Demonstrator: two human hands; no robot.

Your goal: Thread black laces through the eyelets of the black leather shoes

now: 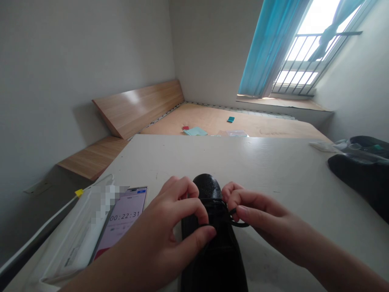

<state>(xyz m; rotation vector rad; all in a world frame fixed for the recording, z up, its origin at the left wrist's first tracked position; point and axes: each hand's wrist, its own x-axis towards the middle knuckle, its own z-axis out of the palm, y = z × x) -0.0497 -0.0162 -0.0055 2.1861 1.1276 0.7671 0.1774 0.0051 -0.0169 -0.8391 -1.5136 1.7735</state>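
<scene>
A black leather shoe point(209, 185) rests on the white table, its shiny toe pointing away from me. My right hand point(247, 205) is at the shoe's right side, thumb and fingers pinched on a thin black shoelace point(241, 224) that bends out in a small loop. Over the shoe's left side lies my left hand point(185, 215), fingers curled and the thumb and index finger brought close together above the dark upper. What sits between those fingertips is too dark to make out.
On the left, a phone point(126, 217) showing a timer leans on a white plastic package point(82, 239), with a white cable point(39, 231) nearby. Another dark shoe point(361, 174) and clear plastic wrapping lie at the right edge. Beyond the table point(182, 156) is a wooden bed board point(267, 125).
</scene>
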